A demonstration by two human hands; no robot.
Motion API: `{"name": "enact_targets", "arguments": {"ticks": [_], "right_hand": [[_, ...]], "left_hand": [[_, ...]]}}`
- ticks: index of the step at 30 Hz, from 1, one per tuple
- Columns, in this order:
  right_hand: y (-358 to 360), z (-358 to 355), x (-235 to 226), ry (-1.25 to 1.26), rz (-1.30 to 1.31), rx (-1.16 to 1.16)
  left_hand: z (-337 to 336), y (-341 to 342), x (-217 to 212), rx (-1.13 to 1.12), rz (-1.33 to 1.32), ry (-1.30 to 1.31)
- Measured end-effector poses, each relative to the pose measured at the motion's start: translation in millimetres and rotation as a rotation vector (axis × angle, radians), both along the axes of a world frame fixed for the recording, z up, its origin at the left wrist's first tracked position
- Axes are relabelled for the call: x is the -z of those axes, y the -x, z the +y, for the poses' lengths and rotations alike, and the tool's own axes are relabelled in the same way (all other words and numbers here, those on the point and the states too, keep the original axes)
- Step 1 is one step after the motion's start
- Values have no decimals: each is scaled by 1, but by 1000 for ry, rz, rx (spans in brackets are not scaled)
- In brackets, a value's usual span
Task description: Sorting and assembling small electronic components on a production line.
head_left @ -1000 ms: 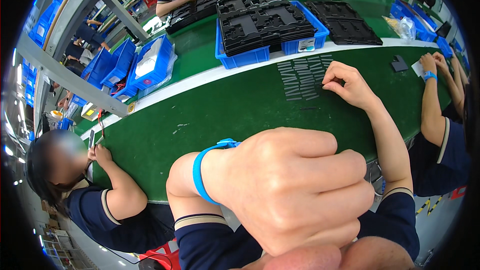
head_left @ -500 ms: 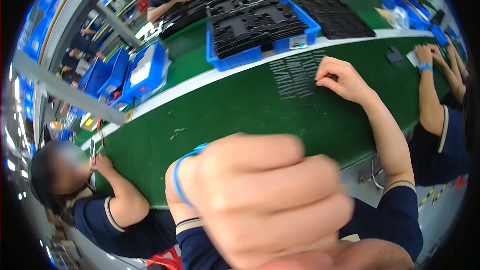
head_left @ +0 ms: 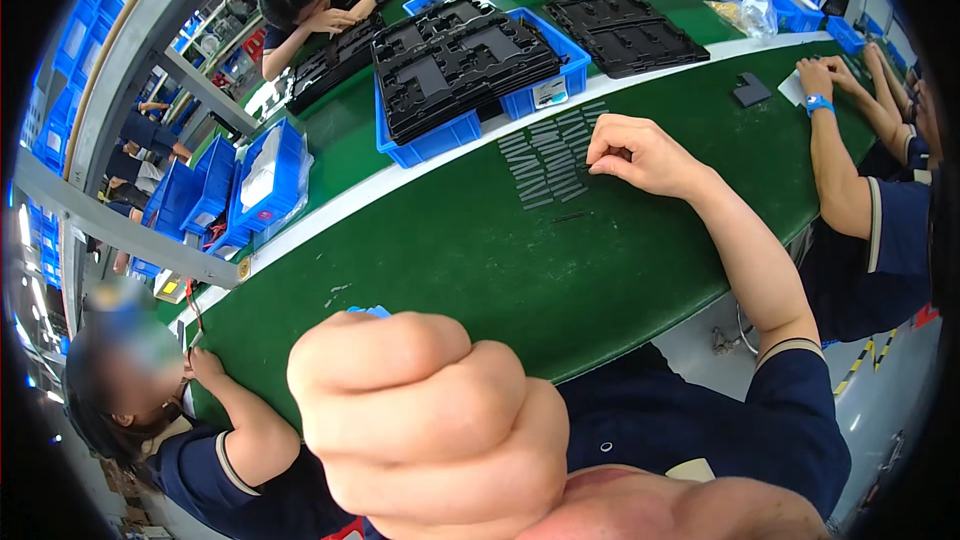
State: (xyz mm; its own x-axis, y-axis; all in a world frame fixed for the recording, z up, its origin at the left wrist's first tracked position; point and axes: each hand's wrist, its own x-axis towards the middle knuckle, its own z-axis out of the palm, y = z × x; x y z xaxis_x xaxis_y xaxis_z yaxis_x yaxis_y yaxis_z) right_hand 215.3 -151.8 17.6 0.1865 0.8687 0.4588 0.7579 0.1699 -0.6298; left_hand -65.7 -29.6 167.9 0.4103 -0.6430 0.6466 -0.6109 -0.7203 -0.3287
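Note:
My left hand [head_left: 430, 415] is raised close in front of me, curled into a fist with the knuckles showing; its palm side is hidden and nothing sticks out of it. My right hand [head_left: 645, 155] rests over the green table at the right edge of a group of small dark strips [head_left: 540, 165]. Its thumb and fingers are pinched together; whatever lies between the tips is too small to make out. The strips lie in slanted rows, and a separate dark strip [head_left: 568, 217] sits just nearer to me.
Black trays [head_left: 465, 60] are stacked on blue bins [head_left: 430, 145] beyond the strips. Another black tray [head_left: 625, 32] lies to their right. A dark L-shaped piece [head_left: 751, 90] is farther right. Co-workers sit left, right and across; a metal post [head_left: 130, 220] stands at left.
My left fist has shifted left and a little lower in the picture. The whole view has turned slightly. My right hand stays pinched beside the strips.

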Motion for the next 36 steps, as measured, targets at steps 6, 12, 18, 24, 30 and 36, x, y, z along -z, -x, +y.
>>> {"name": "enact_targets", "arguments": {"ticks": [6, 12, 18, 24, 30, 36], "right_hand": [[0, 1, -1, 6, -26, 48], [1, 5, -1, 13, -8, 69], [-1, 6, 5, 16, 17, 48], [0, 6, 2, 9, 3, 42], [2, 0, -4, 47, -2, 41], [1, 4, 0, 9, 34, 37]], "left_hand": [[-8, -1, 6, -63, 53, 127], [-16, -22, 27, 44, -171, 388], [-7, -36, 23, -4, -235, 171], [4, -16, 7, 8, -265, 133], [10, 0, 5, -121, -264, -14], [15, -2, 29, -125, -533, 81]]}}
